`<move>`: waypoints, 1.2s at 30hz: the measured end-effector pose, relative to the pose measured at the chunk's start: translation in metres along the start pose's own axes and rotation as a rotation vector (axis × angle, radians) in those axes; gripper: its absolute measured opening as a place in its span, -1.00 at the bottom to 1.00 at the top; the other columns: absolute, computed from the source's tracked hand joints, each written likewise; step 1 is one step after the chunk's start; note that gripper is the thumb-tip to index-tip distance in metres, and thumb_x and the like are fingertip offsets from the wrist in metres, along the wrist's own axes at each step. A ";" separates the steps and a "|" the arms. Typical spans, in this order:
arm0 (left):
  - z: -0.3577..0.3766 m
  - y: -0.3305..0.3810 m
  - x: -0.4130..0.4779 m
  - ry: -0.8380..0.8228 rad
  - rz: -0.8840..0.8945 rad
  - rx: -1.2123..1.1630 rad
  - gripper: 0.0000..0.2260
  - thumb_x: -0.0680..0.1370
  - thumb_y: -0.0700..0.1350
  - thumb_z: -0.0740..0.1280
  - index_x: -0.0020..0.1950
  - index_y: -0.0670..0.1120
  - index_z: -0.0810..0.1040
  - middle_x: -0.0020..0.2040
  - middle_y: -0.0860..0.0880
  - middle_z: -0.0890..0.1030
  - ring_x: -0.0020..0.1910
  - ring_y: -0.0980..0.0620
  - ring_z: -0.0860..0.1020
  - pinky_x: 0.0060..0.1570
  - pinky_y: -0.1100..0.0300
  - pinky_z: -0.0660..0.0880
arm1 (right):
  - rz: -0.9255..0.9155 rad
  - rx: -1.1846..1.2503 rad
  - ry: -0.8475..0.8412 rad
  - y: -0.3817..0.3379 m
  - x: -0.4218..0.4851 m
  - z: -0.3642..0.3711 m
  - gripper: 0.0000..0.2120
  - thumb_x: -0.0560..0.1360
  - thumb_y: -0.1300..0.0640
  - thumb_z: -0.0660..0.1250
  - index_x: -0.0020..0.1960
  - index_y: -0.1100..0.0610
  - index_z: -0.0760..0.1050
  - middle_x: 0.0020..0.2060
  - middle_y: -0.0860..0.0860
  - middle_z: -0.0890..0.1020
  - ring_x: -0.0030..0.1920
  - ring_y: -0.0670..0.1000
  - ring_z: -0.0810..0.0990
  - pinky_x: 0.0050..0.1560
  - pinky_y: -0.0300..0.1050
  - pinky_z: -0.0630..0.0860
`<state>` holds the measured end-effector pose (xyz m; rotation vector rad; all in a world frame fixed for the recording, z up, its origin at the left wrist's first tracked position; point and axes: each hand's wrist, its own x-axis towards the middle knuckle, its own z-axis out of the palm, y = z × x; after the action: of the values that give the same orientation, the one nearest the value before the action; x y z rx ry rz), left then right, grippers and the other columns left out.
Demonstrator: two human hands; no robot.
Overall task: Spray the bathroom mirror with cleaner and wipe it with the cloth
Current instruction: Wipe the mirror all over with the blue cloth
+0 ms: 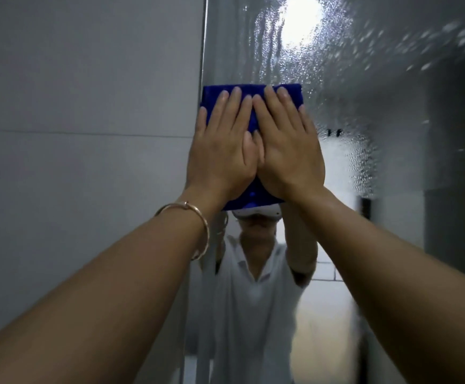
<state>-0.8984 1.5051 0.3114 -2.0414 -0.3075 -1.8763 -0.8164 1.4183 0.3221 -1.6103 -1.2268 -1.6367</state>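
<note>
Closest to the camera, two bare forearms reached up and forward from the lower corners of the view. The left wrist carried a thin gold-coloured bracelet (pixel 205 231). The left hand (pixel 223 151) and the right hand (pixel 286 151) lay side by side, with the thumbs meeting in the middle. Both were flat, with the fingers straight and a little spread. Neither hand was closed around anything. The palms and fingers only pressed on the cloth (pixel 210 97).

The cloth was deep blue and looked folded into a thick rectangle. Its upper edge was straight and showed above the fingertips. A narrow strip of it showed between the two hands, and its lower part came out below the palms. It was held flat against the mirror (pixel 364 79), near the left edge of the glass.

The mirror was wet. Many small drops (pixel 364 162) covered the glass at the right of the cloth and above it, and some had run down in thin streaks near the top. A bright lamp reflection (pixel 300 18) shone through the drops there. Below the cloth the glass looked hazy, and it showed the reflection of the person in a white collared shirt (pixel 253 300) with both arms raised.

To the left of the mirror stood a wall (pixel 87 106) of large pale grey tiles.
</note>
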 end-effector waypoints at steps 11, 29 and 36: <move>0.002 0.007 -0.066 0.000 0.030 -0.058 -0.51 0.56 -0.08 -0.02 0.47 -0.19 0.21 0.49 -0.13 0.22 0.49 -0.04 0.13 0.46 -0.09 0.06 | 0.066 0.065 0.133 -0.020 -0.069 0.013 -0.50 0.55 0.08 0.06 0.45 0.20 0.30 0.45 0.14 0.32 0.47 0.11 0.23 0.45 0.09 0.10; 0.004 0.017 -0.160 -0.147 0.059 0.028 -0.52 0.58 -0.03 -0.01 0.49 -0.13 0.07 0.48 -0.10 0.18 0.50 -0.02 0.07 0.46 -0.01 -0.02 | 0.099 0.112 0.027 -0.038 -0.168 0.014 -0.50 0.56 0.08 0.03 0.47 0.19 0.20 0.47 0.09 0.24 0.50 0.02 0.12 0.50 0.01 0.02; 0.005 0.018 -0.161 -0.123 0.047 0.040 -0.55 0.64 0.03 -0.19 0.50 -0.11 0.01 0.49 -0.10 0.13 0.49 -0.04 0.06 0.45 -0.04 -0.02 | 0.093 0.080 0.051 -0.036 -0.171 0.018 -0.54 0.60 0.08 0.01 0.47 0.19 0.22 0.46 0.08 0.24 0.50 0.02 0.12 0.50 0.01 0.02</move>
<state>-0.9032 1.5031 0.1494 -2.1221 -0.3222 -1.7075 -0.8135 1.4122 0.1467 -1.5445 -1.1596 -1.5424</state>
